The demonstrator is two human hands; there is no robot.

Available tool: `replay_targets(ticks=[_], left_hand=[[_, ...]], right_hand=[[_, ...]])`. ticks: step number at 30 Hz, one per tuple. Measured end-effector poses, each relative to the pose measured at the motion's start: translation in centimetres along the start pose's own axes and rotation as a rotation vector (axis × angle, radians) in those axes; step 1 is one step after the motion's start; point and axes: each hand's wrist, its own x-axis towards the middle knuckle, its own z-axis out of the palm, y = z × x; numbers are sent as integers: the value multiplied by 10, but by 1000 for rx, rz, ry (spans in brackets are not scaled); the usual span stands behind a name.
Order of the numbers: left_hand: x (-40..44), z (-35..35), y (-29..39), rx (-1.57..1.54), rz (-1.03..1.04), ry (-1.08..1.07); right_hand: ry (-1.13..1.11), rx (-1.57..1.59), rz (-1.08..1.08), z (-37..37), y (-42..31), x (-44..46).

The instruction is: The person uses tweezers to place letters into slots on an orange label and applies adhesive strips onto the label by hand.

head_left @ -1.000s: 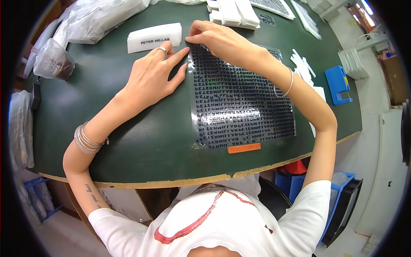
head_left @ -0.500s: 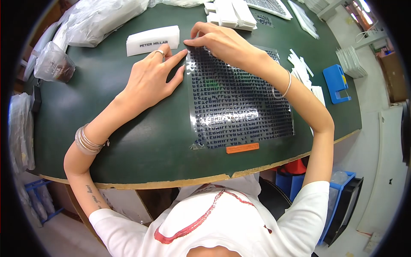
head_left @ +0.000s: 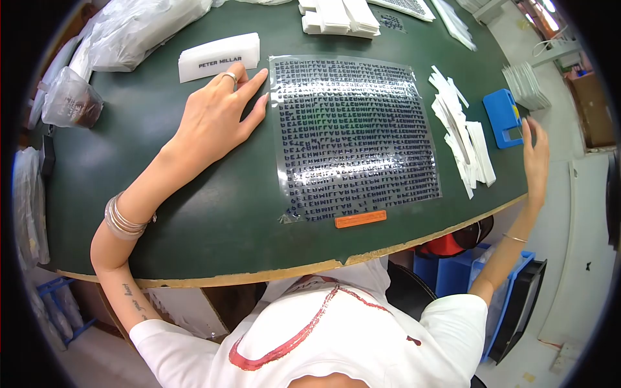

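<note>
A clear sheet (head_left: 356, 145) printed with rows of dark, mirrored lettering lies flat on the green table. My left hand (head_left: 217, 113) rests at its upper left edge, thumb and index finger spread, fingertips at the sheet's margin. Just above that hand is a white strip stack (head_left: 220, 55) reading "PETER MILLAR". Over at the table's right edge, my right hand (head_left: 535, 158) has its fingers stretched out beside the front end of a blue tape dispenser (head_left: 501, 116). No held thing shows in it, though its palm side is partly hidden.
An orange bar (head_left: 360, 219) lies below the sheet. Loose white strips (head_left: 456, 132) are scattered between sheet and dispenser. White stacks (head_left: 339, 18) stand at the back. Plastic bags (head_left: 139, 35) and a bagged cup (head_left: 72, 100) occupy the left. The table's front edge (head_left: 310, 269) is chipped.
My right hand has left the sheet's top left corner and swung right to the tape dispenser. My left hand stays at the sheet's edge. The whole view has shifted slightly.
</note>
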Motion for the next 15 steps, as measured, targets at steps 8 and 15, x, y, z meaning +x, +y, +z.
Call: replay_targets(ticks=[8,15], left_hand=[[-1,0,0,-2,-1,-7],[-1,0,-1,3,-4,-18]], right_hand=[[-286,579,356,19,102,11],[-420,248,51,28,129,49]])
